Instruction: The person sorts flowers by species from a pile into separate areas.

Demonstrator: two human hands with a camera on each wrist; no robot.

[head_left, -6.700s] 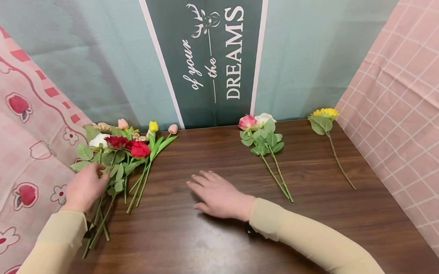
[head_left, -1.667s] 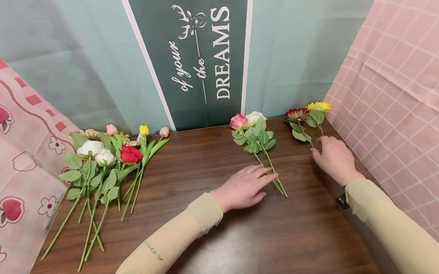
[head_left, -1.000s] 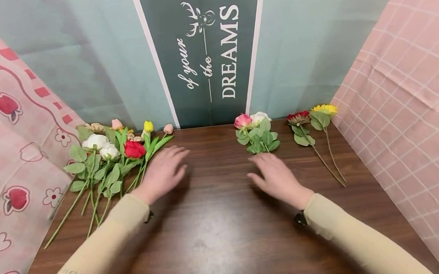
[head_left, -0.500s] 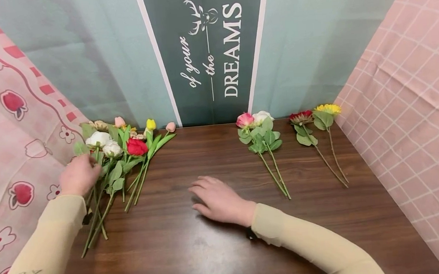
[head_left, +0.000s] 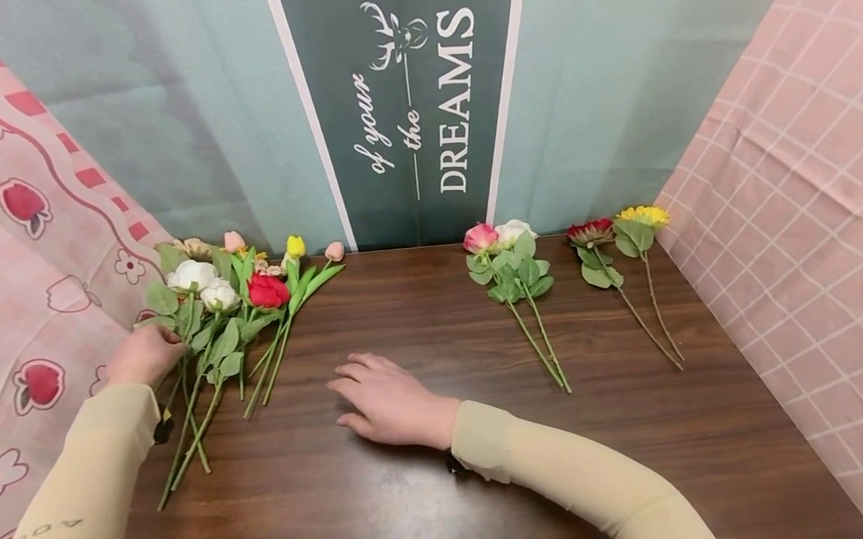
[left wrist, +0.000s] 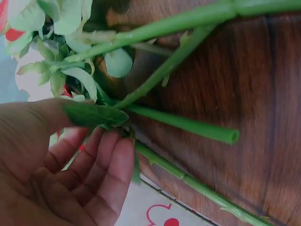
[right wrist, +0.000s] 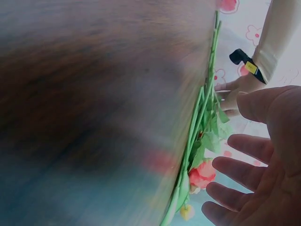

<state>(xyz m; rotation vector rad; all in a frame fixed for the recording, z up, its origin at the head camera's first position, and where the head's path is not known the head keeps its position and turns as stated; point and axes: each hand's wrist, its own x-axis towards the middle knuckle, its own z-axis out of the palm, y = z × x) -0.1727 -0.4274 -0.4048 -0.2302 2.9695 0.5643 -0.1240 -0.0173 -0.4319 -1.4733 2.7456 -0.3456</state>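
Green stems (left wrist: 188, 125) cross, so lifting one could drag others; left hand (head_left: 141, 358) pinching? can't tell; right hand (head_left: 390, 402) relaxed, empty

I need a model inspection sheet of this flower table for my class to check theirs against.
Surface: brown wood-grain table.
Job's things: flower heap at left; pink-and-white pair right of centre; red-and-yellow pair farther right.
Clutter: nothing seen.
Hands: left hand at the heap's leaves, grip unclear; right hand holding nothing, fingers extended.
Cables: nothing seen.
Surroundings: teal printed cloth behind, apple-print cloth left, pink grid cloth right.
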